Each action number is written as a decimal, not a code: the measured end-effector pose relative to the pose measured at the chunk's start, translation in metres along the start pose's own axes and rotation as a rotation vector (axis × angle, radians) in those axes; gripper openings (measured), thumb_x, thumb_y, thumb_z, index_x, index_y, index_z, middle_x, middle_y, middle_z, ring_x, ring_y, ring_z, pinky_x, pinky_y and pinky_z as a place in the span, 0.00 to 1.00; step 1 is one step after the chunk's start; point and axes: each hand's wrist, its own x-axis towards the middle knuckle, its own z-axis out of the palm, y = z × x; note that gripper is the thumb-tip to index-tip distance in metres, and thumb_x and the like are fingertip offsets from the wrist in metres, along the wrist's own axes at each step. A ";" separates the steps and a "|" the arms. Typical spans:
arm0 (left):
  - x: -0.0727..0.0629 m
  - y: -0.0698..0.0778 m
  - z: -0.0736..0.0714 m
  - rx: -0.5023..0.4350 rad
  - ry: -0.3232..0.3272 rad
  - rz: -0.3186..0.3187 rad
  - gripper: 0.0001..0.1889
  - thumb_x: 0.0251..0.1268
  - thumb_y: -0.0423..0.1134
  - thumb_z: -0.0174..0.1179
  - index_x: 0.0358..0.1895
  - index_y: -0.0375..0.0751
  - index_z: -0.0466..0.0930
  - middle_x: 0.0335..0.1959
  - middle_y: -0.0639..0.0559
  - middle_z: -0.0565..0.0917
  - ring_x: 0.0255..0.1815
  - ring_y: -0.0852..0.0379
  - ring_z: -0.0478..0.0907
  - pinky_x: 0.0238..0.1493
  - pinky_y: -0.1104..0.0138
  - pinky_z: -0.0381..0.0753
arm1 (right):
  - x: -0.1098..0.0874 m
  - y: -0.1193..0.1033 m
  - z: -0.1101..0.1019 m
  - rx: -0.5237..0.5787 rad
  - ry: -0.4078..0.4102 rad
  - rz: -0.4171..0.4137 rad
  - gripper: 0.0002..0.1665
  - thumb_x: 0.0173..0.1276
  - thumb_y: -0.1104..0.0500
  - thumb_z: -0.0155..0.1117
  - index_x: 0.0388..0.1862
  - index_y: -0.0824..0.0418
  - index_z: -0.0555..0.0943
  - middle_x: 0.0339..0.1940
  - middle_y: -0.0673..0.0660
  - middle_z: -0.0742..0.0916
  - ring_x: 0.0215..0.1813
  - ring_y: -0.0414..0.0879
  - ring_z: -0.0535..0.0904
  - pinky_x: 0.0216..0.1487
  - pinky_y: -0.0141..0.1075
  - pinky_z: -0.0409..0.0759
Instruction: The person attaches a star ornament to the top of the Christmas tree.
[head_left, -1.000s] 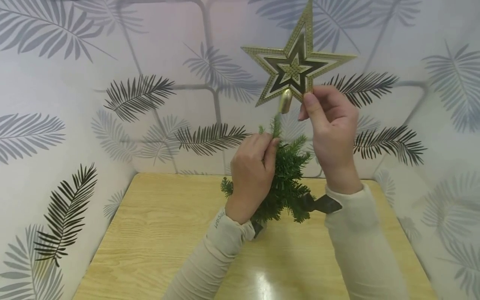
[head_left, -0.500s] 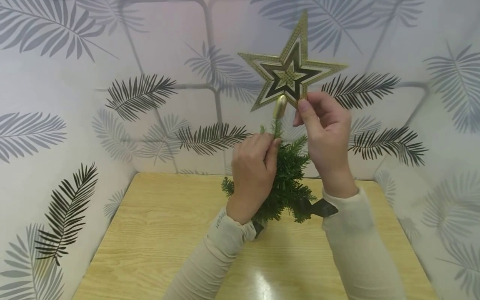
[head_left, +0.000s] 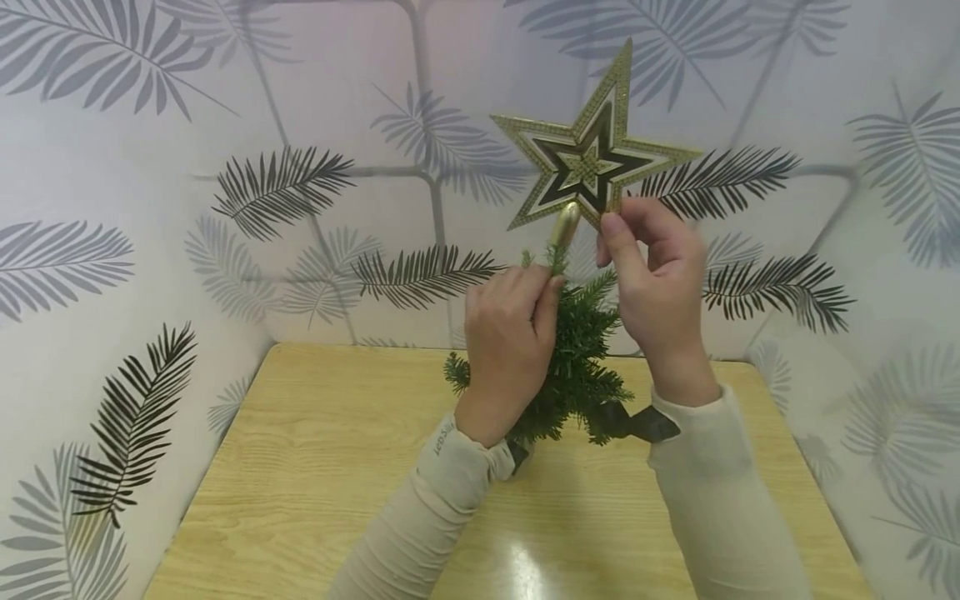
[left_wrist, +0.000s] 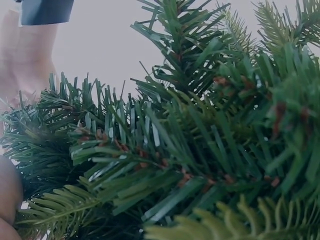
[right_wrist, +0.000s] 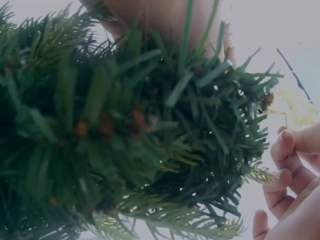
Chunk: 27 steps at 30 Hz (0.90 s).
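Note:
A gold star tree topper (head_left: 588, 167) leans a little to the right in the head view. My right hand (head_left: 662, 287) pinches its lower right point between thumb and fingers. The gold tube (head_left: 566, 223) under the star meets the top sprig of a small green artificial Christmas tree (head_left: 588, 358); how far the sprig reaches inside is hidden. Around the base of that sprig, my left hand (head_left: 512, 350) has its fingers curled, their tips out of sight. Branches (left_wrist: 165, 150) fill most of the left wrist view. In the right wrist view, the star (right_wrist: 297, 107) is pale and washed out.
The tree is over a light wood-grain table (head_left: 315, 467); its base is hidden behind my left forearm. Behind the table rises a wall (head_left: 300, 108) with a leaf pattern. A dark strap (head_left: 654, 423) shows at my right cuff.
My right hand has lowered the star, and its gold tube has come down onto the tip of the top sprig. My left hand has barely moved.

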 end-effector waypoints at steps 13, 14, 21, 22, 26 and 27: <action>-0.004 -0.001 0.002 -0.018 -0.008 -0.011 0.12 0.76 0.43 0.61 0.31 0.44 0.78 0.23 0.54 0.77 0.25 0.53 0.76 0.35 0.55 0.72 | -0.005 0.001 -0.004 -0.039 -0.030 0.010 0.07 0.73 0.73 0.60 0.34 0.78 0.80 0.22 0.52 0.80 0.26 0.42 0.73 0.34 0.33 0.70; -0.004 -0.001 0.002 -0.017 -0.010 -0.011 0.12 0.77 0.43 0.60 0.31 0.44 0.78 0.23 0.54 0.77 0.25 0.53 0.75 0.35 0.55 0.72 | -0.005 0.001 -0.005 -0.056 -0.042 0.007 0.07 0.73 0.73 0.60 0.35 0.78 0.81 0.22 0.52 0.80 0.26 0.41 0.73 0.33 0.33 0.70; -0.003 0.001 0.002 -0.013 -0.007 -0.009 0.15 0.79 0.45 0.57 0.31 0.44 0.78 0.23 0.53 0.78 0.25 0.53 0.76 0.35 0.55 0.72 | -0.008 0.004 -0.009 -0.106 -0.086 0.003 0.07 0.73 0.72 0.62 0.35 0.77 0.83 0.22 0.52 0.80 0.26 0.40 0.72 0.31 0.32 0.69; -0.003 0.001 0.002 -0.011 -0.004 -0.007 0.15 0.79 0.45 0.57 0.31 0.44 0.78 0.23 0.53 0.79 0.25 0.53 0.76 0.35 0.55 0.72 | -0.009 0.005 -0.009 -0.102 -0.088 0.005 0.07 0.73 0.72 0.62 0.35 0.77 0.83 0.22 0.52 0.80 0.26 0.41 0.72 0.31 0.32 0.70; -0.001 -0.001 0.003 -0.005 0.007 -0.003 0.16 0.80 0.46 0.56 0.30 0.44 0.78 0.24 0.53 0.80 0.26 0.53 0.77 0.35 0.55 0.72 | -0.010 0.007 -0.008 -0.090 -0.090 0.010 0.07 0.74 0.72 0.61 0.36 0.77 0.83 0.23 0.55 0.80 0.27 0.41 0.72 0.32 0.32 0.70; -0.001 -0.002 0.004 -0.004 0.009 -0.004 0.16 0.80 0.46 0.56 0.30 0.43 0.78 0.24 0.53 0.80 0.25 0.53 0.77 0.35 0.55 0.72 | -0.011 0.008 -0.007 -0.087 -0.092 0.011 0.07 0.74 0.72 0.61 0.37 0.77 0.83 0.23 0.56 0.80 0.27 0.42 0.72 0.32 0.32 0.70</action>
